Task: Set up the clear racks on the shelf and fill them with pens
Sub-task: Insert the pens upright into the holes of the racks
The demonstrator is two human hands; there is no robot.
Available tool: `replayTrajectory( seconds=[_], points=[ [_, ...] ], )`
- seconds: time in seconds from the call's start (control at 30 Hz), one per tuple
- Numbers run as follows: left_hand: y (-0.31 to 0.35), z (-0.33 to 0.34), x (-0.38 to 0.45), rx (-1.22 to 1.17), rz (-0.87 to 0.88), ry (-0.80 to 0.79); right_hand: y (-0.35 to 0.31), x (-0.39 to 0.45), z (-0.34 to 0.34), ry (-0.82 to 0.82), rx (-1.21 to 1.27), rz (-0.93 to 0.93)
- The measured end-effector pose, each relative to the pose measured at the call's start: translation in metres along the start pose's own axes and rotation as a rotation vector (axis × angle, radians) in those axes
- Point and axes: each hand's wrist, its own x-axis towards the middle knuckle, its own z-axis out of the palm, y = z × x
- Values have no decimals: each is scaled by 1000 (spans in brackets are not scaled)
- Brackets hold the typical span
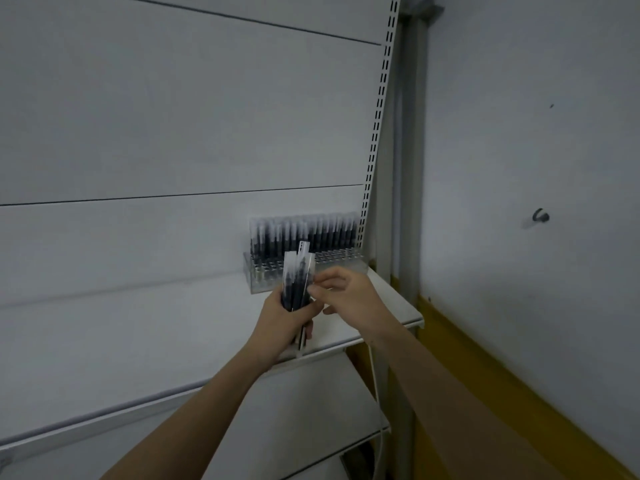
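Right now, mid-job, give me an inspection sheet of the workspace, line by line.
Surface: white shelf, rack at its right end.
Job's things: clear rack, back rows filled with pens, front holes unfilled; bundle of pens held upright.
Clutter: nothing seen.
Hands: left hand grips the bundle; right hand pinches one pen at the bundle's edge.
Cables: white cord hanging below the shelf.
Surroundings: slotted upright, white back panels, wall hook, yellow trim.

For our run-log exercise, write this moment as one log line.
left hand: grips pen bundle | right hand: pinches one pen | clear rack: on shelf, back rows filled, front holes empty
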Motion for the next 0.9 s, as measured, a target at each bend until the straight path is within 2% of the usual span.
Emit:
replayTrajectory(
  seconds=[0.27, 0.47, 0.67, 0.8, 0.9],
  points=[
    [-32, -5, 66, 4, -78, -75, 28, 78, -27, 66, 224, 63],
    [-41, 1, 97, 106, -45, -35, 49, 120, -21, 17, 287, 66],
    [-54, 9, 110, 69, -102, 180, 41, 174, -47, 115, 332, -95],
    [-62, 9, 109, 83, -129, 309, 34, 206, -60, 96, 212, -223],
    [-66, 5, 110, 92, -134, 345, 35, 221, -58, 65, 99, -329]
  ],
)
